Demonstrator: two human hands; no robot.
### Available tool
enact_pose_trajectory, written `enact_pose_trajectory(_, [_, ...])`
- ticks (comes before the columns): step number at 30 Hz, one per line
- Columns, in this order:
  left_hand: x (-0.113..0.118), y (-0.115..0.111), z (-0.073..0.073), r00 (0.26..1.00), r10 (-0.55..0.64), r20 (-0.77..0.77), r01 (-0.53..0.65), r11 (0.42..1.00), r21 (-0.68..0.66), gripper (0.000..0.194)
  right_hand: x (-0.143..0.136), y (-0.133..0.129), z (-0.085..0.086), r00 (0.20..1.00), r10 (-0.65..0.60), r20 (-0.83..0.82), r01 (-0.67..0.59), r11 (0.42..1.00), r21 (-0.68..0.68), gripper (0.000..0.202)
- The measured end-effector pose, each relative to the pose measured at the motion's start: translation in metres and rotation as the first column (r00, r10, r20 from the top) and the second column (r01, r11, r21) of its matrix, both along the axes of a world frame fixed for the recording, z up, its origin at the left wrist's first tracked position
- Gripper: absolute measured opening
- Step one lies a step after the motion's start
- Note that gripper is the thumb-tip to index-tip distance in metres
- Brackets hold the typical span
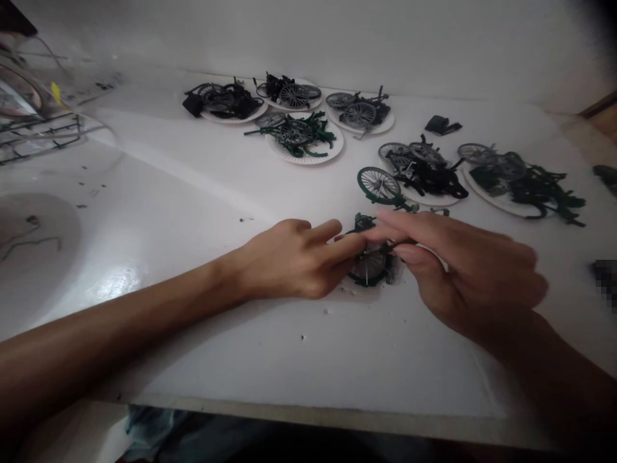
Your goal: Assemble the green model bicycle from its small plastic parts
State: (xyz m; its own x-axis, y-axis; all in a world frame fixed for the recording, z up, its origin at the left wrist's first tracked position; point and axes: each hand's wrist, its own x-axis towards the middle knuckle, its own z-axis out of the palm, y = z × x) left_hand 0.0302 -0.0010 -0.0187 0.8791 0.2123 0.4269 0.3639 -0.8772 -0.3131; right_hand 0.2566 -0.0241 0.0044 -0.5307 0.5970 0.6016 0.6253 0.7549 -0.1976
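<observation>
A dark green model bicycle with spoked wheels lies between my hands on the white table. My left hand is closed on its near side, with the fingertips at the lower wheel. From the right, my right hand reaches over it. The thumb and forefinger pinch a thin dark part beside the bicycle; whether it joins the frame I cannot tell. Beyond the fingers shows another green-rimmed wheel. My fingers hide much of the bicycle's middle.
Paper plates heaped with dark and green bicycle parts stand along the back and right. A small black piece lies behind them. Tiny bits are scattered on the tabletop. At the left are a wire rack and bent wire.
</observation>
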Motion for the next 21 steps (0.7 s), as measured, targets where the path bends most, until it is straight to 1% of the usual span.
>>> enact_pose_trajectory(2, [-0.0001, 0.0002, -0.0007, 1.000, -0.005, 0.002, 0.005, 1.000, 0.003, 0.016, 0.0002, -0.0013, -0.0006, 1.000, 0.021, 0.011, -0.021, 0.999, -0.037, 0.038])
enact_pose_trajectory(3, [-0.0001, 0.0002, -0.0010, 1.000, -0.005, 0.005, 0.005, 1.000, 0.005, 0.016, 0.0003, -0.0017, -0.0002, 1.000, 0.017, 0.014, -0.016, 0.999, -0.039, 0.038])
enact_pose_trajectory(5, [0.0000, 0.0003, -0.0013, 1.000, -0.003, 0.004, 0.003, 1.000, 0.008, 0.017, -0.0003, -0.0022, 0.0020, 1.000, -0.009, 0.011, 0.010, 1.000, -0.026, 0.028])
enact_pose_trajectory(8, [0.0002, 0.0006, -0.0008, 1.000, -0.004, 0.008, 0.004, 1.000, 0.011, 0.019, -0.0043, -0.0029, 0.0070, 0.999, -0.039, -0.010, 0.039, 0.999, -0.002, 0.009])
enact_pose_trajectory(9, [0.0002, 0.0007, -0.0005, 1.000, -0.010, 0.017, 0.010, 1.000, 0.013, 0.021, -0.0061, -0.0033, 0.0081, 0.999, -0.050, -0.009, 0.050, 0.999, 0.001, 0.007])
enact_pose_trajectory(11, [0.0001, 0.0009, -0.0001, 0.999, -0.023, 0.032, 0.022, 1.000, 0.012, 0.023, -0.0089, -0.0037, 0.0086, 0.998, -0.065, 0.008, 0.065, 0.998, -0.004, 0.010])
enact_pose_trajectory(14, [-0.0002, 0.0010, 0.0001, 0.999, -0.026, 0.031, 0.026, 1.000, 0.007, 0.021, -0.0086, -0.0040, 0.0047, 0.999, -0.042, 0.028, 0.042, 0.999, 0.007, 0.009])
enact_pose_trajectory(18, [-0.0002, 0.0005, 0.0006, 1.000, 0.000, 0.013, 0.000, 1.000, 0.009, 0.016, -0.0037, -0.0045, 0.0002, 0.999, -0.004, 0.044, 0.004, 1.000, -0.004, 0.023])
enact_pose_trajectory(21, [-0.0001, 0.0001, 0.0012, 1.000, -0.002, -0.004, 0.002, 1.000, 0.002, 0.019, -0.0032, -0.0055, 0.0030, 0.998, -0.030, 0.053, 0.031, 0.999, -0.023, 0.017])
